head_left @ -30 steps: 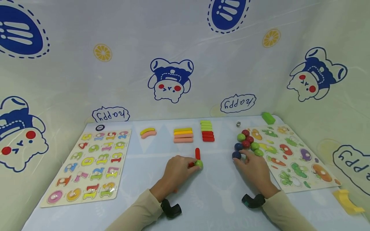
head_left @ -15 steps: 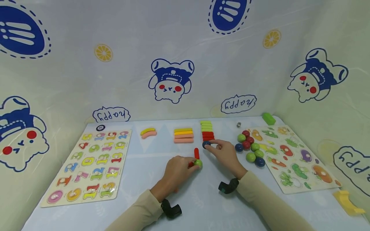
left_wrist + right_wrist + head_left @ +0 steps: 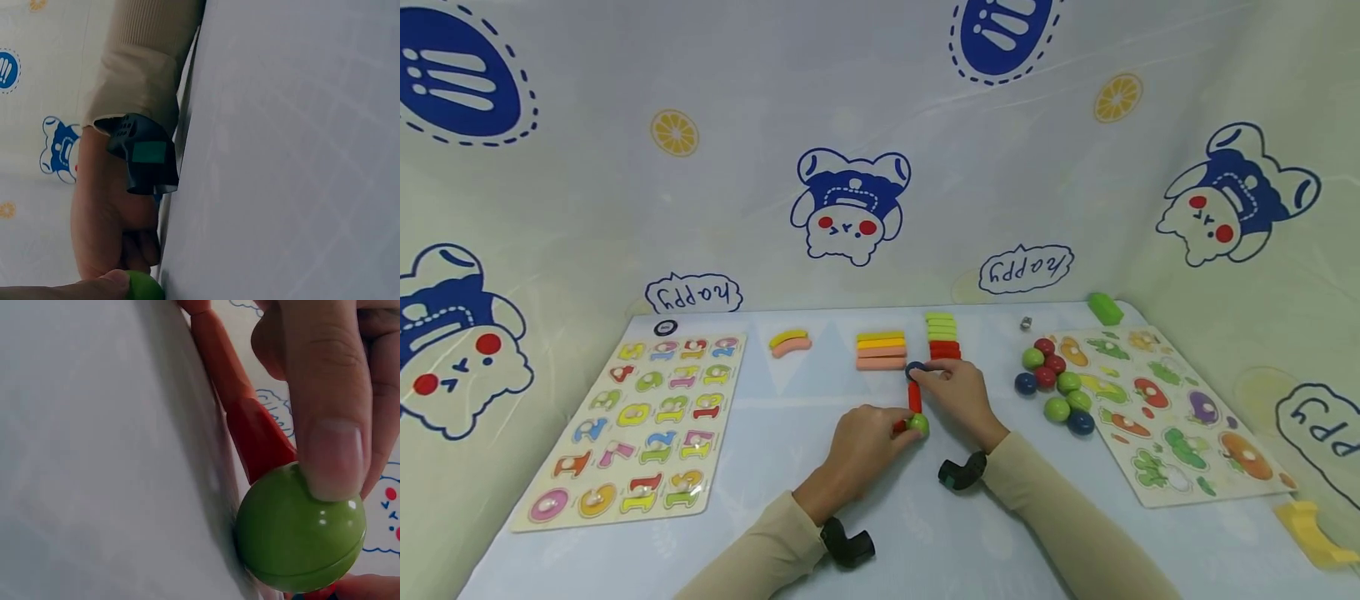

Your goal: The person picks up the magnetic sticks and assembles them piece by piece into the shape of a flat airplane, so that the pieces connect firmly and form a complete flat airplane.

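Head view shows two hands working close together around the middle of the white table [image 3: 745, 450]. Left hand [image 3: 865, 446] is pinching a glossy green ball [image 3: 918, 426] with a red stick running into it from the left, and right hand [image 3: 958, 396] is pinching a glossy dark blue ball [image 3: 914, 372] at the end of an upright-looking red stick [image 3: 914, 397] nearest the table's far edge. Can't tell if ball and stick are properly joined, fingers cover that bit. My worry: if the right hand pushes in off-line, I'd expect the stick to pivot on the green ball and kick sideways. Same if the left thumb eases off, since round shiny stuff probably rolls. Right wrist view shows an orange stick [image 3: 222, 359] end to end with the red one behind the green ball, so a twist there could likely crack that joint too. Also, the loose red, green and blue balls [image 3: 1057, 409] sit beside the vegetable puzzle board [image 3: 1240, 487] toward the table's right edge, so a careless right sleeve could scatter them.
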{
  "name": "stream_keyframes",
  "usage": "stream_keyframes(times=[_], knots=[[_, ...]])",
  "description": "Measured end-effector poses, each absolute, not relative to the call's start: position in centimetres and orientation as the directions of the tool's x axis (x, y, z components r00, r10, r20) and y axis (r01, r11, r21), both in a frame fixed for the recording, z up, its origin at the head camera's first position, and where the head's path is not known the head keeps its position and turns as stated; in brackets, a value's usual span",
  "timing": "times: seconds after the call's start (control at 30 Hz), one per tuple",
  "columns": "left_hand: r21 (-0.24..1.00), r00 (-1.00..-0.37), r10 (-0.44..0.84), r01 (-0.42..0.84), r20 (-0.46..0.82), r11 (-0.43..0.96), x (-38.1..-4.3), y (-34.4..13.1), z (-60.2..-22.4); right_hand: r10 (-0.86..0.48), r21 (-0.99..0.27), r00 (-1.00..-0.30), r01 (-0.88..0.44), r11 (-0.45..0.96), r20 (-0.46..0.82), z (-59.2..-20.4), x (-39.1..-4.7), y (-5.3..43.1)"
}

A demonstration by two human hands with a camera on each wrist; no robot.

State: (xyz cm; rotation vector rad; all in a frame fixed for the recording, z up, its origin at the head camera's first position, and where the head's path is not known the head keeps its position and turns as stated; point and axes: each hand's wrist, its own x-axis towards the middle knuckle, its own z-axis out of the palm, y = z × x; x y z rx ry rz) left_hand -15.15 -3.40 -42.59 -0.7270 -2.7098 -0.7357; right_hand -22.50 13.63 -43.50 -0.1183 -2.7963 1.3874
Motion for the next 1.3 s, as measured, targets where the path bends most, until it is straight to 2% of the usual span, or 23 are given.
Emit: stream_keyframes(times=[0.43,0.7,1.1,1.3], knots=[[0.39,-0.839,0.401,0.53,0.368,0.753,-15.0,-4.0,-42.7,0.033,-0.765,-0.998,-0.015,0.644,0.048,-44.4,-22.2,12.7],[0.351,-0.837,0.392,0.524,0.383,0.776,-15.1,-4.7,-42.6,-0.062,-0.709,-0.991,-0.128,0.693,0.119,-44.8,-22.1,12.0],[0.289,-0.879,0.403,0.467,0.255,0.836,-14.7,-5.6,-40.7,-0.165,-0.712,-0.971,-0.241,0.659,0.176,-45.0,-22.4,12.1],[0.297,-0.876,0.416,0.475,0.242,0.828,-14.6,-4.9,-40.6,-0.201,-0.713,-0.971,-0.231,0.662,0.128,-43.3,-23.5,12.6]])
